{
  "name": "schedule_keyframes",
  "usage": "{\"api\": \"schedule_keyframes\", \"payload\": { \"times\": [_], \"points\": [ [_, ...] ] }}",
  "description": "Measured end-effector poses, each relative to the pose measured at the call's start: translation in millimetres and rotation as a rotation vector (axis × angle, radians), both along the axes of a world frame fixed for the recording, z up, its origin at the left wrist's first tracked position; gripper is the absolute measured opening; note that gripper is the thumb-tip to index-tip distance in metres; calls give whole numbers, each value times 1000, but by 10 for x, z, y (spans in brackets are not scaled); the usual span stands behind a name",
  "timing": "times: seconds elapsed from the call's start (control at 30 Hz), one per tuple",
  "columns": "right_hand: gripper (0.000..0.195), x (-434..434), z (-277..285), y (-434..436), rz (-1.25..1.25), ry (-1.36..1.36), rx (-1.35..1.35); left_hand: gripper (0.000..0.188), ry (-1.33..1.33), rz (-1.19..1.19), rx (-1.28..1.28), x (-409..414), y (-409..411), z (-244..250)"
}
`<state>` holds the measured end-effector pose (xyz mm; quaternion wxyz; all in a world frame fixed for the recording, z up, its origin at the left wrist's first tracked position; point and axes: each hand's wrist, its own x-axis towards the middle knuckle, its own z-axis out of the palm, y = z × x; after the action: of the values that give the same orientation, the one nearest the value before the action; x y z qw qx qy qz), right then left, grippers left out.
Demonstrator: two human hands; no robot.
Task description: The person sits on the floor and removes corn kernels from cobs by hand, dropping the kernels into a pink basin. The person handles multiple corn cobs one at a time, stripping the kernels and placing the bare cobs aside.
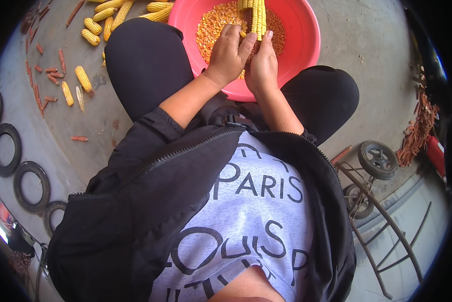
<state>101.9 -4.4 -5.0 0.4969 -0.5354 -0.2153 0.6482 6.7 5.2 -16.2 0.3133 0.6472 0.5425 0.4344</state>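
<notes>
A partly shelled ear of yellow corn (pixel 259 19) stands up between my two hands, over a round pink plastic basin (pixel 309 32). My right hand (pixel 265 66) holds its lower end from the right side, the thumb near the kernels. From the left, my left hand (pixel 229 51) has its fingers and thumb against the ear's bare reddish part, where some kernels are gone. Loose orange-yellow corn kernels (pixel 210 28) cover the basin's bottom. The basin sits between my bent knees, and my hands hide part of it.
Unshelled corn ears (pixel 104 14) lie on the concrete floor at upper left, with bare red cobs (pixel 62 61) scattered beyond. Old tires (pixel 32 187) line the left side. A wheeled metal frame (pixel 390 222) stands at lower right, near a heap of bare cobs (pixel 418 130).
</notes>
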Motion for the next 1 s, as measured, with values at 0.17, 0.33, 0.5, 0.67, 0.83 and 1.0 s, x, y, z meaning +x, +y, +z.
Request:
{"api": "schedule_keyframes", "payload": {
  "times": [0.17, 0.33, 0.5, 0.67, 0.83, 1.0],
  "points": [
    [55, -7, 38, -14, 46, -82, 30, 38, -31, 36, 42, 6, 2, -44],
    [51, -26, -6, -39, 92, -217, 244, 44, -210, 80, -146, 37, 2, 55],
    [48, -67, 14, -27, 107, -218, 337, 46, -254, 99, -220, 3, 15, 53],
    [49, -46, 131, -45, 118, -160, 182, 46, -283, 101, -198, -19, 29, -59],
    [49, -35, 19, -41, 104, -252, 315, 47, -492, 85, -385, -17, 61, 84],
    [50, -44, 70, -65, 175, -203, 277, 49, -598, 67, -312, -50, 122, 68]
  ]
}}
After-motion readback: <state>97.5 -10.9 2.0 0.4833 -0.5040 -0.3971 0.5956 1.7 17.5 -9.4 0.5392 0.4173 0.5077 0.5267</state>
